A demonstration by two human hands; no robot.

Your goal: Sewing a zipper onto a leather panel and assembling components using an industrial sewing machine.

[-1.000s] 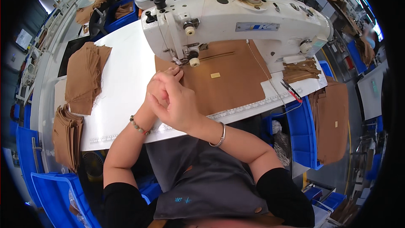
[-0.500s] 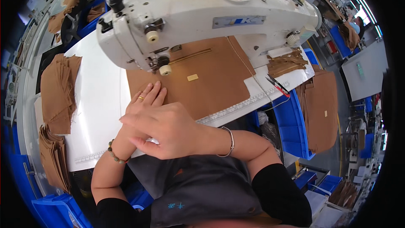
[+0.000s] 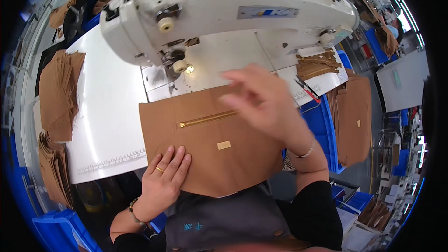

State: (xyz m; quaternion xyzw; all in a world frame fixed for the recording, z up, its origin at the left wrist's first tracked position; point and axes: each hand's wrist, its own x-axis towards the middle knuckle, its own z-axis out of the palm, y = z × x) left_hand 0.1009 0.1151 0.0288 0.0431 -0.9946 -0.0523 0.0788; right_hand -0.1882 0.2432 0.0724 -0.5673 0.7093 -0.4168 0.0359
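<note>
Head view: brown panel (image 3: pixel 200 154) lies right side of the front of the desk (image 3: pixel 109 107), just short of the sewing machine's (image 3: pixel 205 7) needle area, lower part overhanging toward the apron (image 3: pixel 219 219). Left hand (image 3: pixel 164 175): fingers out flat on the panel's lower-left edge; thumb hidden, can't tell if it pinches from below. Right hand (image 3: pixel 261 100): raised over the upper-right part, motion-blurred, thumb and finger apart, nothing visible between them; contact unclear.

Handling, my read: keep left fingers flat and light, support the overhang so its weight doesn't drag the panel skew, and bring the right fingers down clear of the zipper (image 3: pixel 207 120) so the slot stays unpuckered.

Orientation: long axis runs roughly left-right, right end angled slightly away from the wearer. Zipper runs about the same way, visible metal end pointing left; right end hidden behind the hand. Yellow tag (image 3: pixel 224 145) sits on the wearer's side of it.
</note>
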